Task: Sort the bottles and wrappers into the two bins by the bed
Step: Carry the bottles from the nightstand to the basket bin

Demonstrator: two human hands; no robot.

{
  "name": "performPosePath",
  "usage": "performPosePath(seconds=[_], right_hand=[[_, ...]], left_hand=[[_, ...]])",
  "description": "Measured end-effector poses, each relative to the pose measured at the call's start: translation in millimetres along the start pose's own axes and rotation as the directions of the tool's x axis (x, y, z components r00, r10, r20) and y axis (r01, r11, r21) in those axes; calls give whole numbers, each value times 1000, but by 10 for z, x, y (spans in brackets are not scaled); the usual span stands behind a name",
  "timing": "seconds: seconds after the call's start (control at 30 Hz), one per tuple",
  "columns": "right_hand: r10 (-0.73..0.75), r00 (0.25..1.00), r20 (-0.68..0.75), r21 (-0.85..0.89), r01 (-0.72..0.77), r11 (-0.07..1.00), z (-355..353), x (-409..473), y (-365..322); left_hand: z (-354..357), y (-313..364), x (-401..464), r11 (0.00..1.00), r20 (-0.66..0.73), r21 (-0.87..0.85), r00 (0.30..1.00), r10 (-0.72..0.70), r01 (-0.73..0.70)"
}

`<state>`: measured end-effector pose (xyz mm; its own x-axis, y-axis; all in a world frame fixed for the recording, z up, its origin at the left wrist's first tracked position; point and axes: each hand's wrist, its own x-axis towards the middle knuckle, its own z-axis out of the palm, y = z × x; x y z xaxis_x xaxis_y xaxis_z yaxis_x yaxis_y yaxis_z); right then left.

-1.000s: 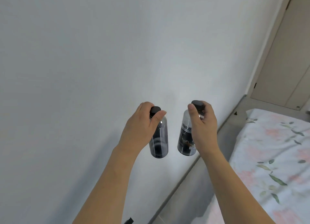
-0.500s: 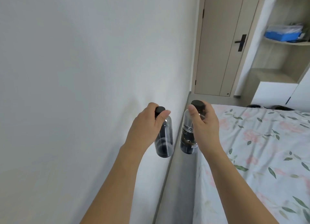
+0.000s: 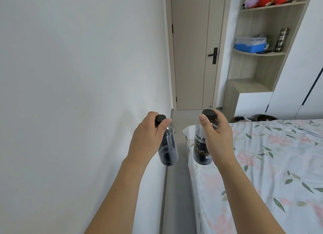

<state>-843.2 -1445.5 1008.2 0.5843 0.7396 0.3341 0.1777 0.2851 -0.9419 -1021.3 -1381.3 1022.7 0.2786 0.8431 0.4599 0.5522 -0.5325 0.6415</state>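
The left hand [image 3: 148, 137] grips one dark bottle [image 3: 167, 149] by its neck, and the right hand [image 3: 217, 137] grips a second, labelled bottle [image 3: 201, 146] the same way. Both hang in the air over the gap between wall and bed [image 3: 262, 163]. Two dark rims at the bed's far end [image 3: 251, 119] may be the bins (hard to tell). Neither bottle is sorted yet; no wrappers show.

"ph8.0" on right-hand bottle [image 3: 201, 146] label (smaller print beneath unreadable)
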Motion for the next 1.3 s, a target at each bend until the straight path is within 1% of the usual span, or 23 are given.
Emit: performPosePath(seconds=[0.1, 0.2, 0.27, 0.37, 0.43, 0.53, 0.63, 0.8, 1.0, 1.13, 1.3], right_hand=[[12, 1000, -25, 8, -12, 1000, 84, 422, 74], [33, 999, -35, 21, -32, 999, 224, 886, 161], [38, 998, -44, -9, -38, 999, 299, 1219, 235], [32, 999, -42, -52, -34, 998, 381, 1690, 343], [23, 998, -55, -99, -28, 995, 365, 1959, 393], [33, 996, -79, -172, -46, 984, 280, 2334, 458], [36, 993, -112, -205, -59, 977, 164, 2638, 532], [31, 988, -151, -204, -62, 977, -47, 3039, 645], [50, 983, -177, -175, -81, 981, -135, 3661, 897], [76, 979, -191, -166, -109, 980, -105, 4251, 1124], [59, 965, -255, -186, -109, 976, 23, 5273, 1455]], left_hand=[[257, -68, 480, 997, -27, -72, 1000, 15, -17], [523, -147, 985, 978, -84, -207, 996, -23, 5], [731, -200, 1357, 961, -135, -277, 989, -52, 13], [1059, -277, 1939, 948, -220, -315, 975, -29, -43], [1272, -297, 2309, 944, -240, -324, 971, -10, -70], [1533, -238, 2774, 939, -242, -329, 970, 18, -99], [1721, -154, 3088, 932, -247, -339, 968, 41, -126], [1999, -134, 3432, 940, -233, -299, 968, 95, -164], [2473, -205, 3931, 943, -178, -289, 977, 117, -165], [2848, -318, 4457, 937, -154, -290, 976, 156, -196], [3380, -445, 5461, 923, -109, -326, 978, 180, -206]])
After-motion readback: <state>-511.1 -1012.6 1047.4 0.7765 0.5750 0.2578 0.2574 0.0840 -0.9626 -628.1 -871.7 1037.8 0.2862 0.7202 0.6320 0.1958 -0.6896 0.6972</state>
